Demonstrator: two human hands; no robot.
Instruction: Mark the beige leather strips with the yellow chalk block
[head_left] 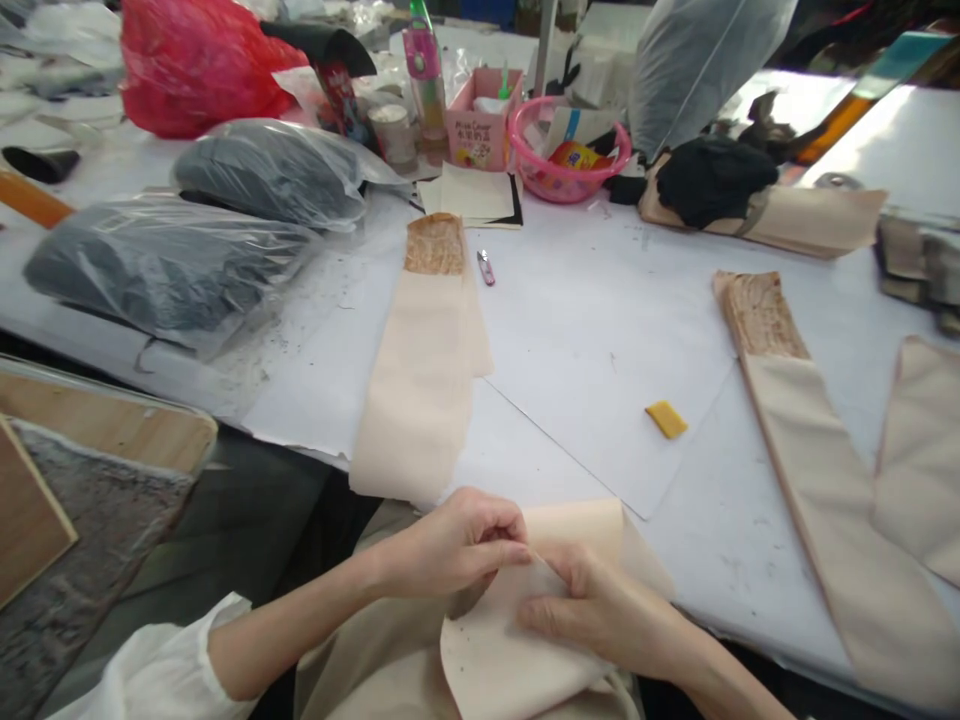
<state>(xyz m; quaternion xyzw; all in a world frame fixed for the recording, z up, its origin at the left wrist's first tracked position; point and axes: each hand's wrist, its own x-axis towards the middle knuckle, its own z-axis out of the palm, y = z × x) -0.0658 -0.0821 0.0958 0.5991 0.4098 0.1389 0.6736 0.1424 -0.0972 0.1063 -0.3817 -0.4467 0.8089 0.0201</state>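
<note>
The counter was covered in white sheeting, with a seam running across its near middle. On its right, a long beige strip was laid slantwise, its far end crossed by a wrinkled brown band. On its left, a shorter beige stack was seen, capped by a similar brown band, with its near end at the counter's edge.

One beige piece was held at the near edge, partly above the lap, its far part reaching over the counter. Its handling was judged to be under way, not finished, since its edge was being gripped from both sides. The strip and the stack were touched by neither hand; whether they had been dealt with could not be told.

The held piece looked smooth, thin and pliable; it was folded over, and a few tiny dark specks were visible on its near left part.

Of the hands, the left hand was curled, with the edge pinched between thumb and fingers. The right hand was half closed, its thumb laid over the piece and its fingers partly hidden.

Farther off, pink snips and a small yellow block were left lying apart.
</note>
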